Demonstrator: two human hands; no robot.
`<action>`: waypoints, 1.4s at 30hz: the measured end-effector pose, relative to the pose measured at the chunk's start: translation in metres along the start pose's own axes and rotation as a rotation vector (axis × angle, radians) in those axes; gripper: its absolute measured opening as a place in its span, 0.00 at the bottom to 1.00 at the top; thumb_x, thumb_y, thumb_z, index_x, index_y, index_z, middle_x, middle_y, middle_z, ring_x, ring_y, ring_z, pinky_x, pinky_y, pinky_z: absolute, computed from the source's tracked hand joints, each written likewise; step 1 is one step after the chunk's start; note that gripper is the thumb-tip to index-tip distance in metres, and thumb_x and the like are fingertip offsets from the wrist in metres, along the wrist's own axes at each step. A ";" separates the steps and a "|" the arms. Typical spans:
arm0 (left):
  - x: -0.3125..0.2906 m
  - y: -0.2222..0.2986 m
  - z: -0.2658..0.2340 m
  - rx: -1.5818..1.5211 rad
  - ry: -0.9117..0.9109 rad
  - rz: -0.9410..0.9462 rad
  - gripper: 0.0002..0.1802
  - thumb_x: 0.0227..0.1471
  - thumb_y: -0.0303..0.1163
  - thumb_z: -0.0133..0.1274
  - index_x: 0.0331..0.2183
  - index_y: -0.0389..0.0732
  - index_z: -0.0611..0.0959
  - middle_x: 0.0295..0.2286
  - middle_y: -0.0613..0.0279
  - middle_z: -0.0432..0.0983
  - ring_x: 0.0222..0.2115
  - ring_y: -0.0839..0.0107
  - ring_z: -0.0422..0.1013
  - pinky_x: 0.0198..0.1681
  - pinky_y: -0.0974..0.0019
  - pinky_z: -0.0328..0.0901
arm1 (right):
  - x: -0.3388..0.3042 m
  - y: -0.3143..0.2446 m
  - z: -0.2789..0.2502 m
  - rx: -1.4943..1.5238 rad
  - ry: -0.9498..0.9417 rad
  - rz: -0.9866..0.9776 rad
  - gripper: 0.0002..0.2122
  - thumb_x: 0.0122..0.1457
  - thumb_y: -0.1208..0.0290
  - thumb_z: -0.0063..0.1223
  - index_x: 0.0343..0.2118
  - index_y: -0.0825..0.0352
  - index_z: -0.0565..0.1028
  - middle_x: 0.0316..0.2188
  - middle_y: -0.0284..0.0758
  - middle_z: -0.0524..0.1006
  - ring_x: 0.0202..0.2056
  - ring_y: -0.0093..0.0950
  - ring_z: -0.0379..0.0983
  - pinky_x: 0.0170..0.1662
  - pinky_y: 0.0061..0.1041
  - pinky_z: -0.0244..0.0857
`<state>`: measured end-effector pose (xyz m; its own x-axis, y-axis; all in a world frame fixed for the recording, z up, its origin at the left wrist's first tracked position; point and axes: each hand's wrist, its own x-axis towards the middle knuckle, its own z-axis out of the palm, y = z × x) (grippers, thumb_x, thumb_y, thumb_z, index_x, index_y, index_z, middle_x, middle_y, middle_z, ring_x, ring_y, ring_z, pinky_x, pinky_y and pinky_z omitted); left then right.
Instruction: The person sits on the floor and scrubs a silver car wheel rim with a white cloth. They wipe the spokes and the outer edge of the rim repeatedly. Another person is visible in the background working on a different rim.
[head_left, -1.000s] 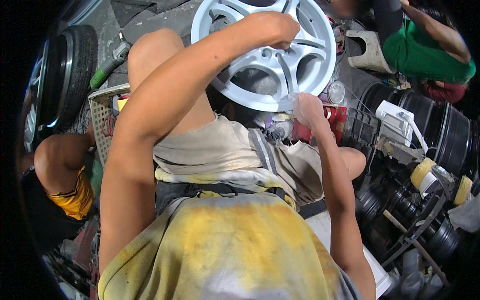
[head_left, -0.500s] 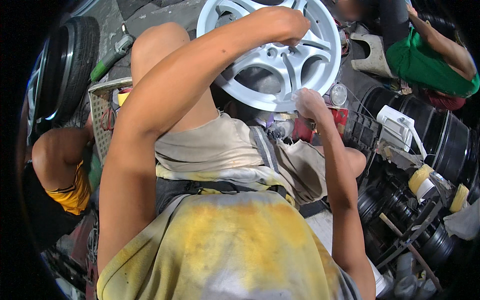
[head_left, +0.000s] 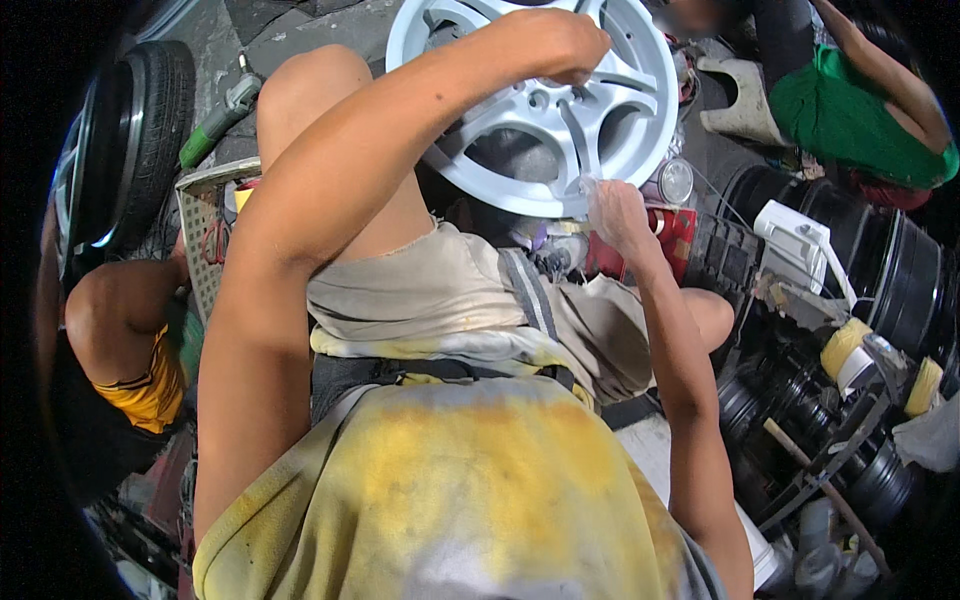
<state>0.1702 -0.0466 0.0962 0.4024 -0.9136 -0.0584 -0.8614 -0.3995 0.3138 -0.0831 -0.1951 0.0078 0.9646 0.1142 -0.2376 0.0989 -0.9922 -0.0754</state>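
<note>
A pale silver alloy wheel rim (head_left: 470, 178) leans in front of my knees, its spokes and bolt holes facing me. My left hand (head_left: 572, 46) reaches across its upper part, close to the hub. The fingers are curled down against a spoke, and whatever they hold is hidden under the hand. My right hand (head_left: 616, 212) is closed at the lower right edge of the wheel, with fingertips on the rim. A whitish film or dust covers those fingers.
A green-and-grey power grinder (head_left: 218, 118) lies left of my knee, near a tyre (head_left: 160, 130) and a plastic crate (head_left: 200, 235). At right are a can (head_left: 672, 182), a white container (head_left: 790, 245) and black wheels (head_left: 890, 270). A person in green (head_left: 860, 125) sits far right; another person's knee (head_left: 115, 310) is at left.
The view has shifted slightly. My left hand stays curled over the spokes, a touch lower on the wheel at most. My right hand sits slightly lower against the rim's edge.
</note>
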 end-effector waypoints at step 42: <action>-0.017 0.013 -0.004 -0.027 -0.042 -0.056 0.18 0.44 0.28 0.60 0.41 0.36 0.86 0.38 0.47 0.82 0.40 0.51 0.79 0.42 0.54 0.73 | -0.003 0.000 -0.024 -0.034 -0.270 0.035 0.15 0.66 0.64 0.41 0.43 0.64 0.80 0.49 0.53 0.73 0.49 0.45 0.70 0.50 0.45 0.61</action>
<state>0.1530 -0.0363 0.1050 0.4364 -0.8923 -0.1160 -0.8289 -0.4488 0.3338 -0.0800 -0.1970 0.0322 0.8679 0.0841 -0.4896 0.0791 -0.9964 -0.0310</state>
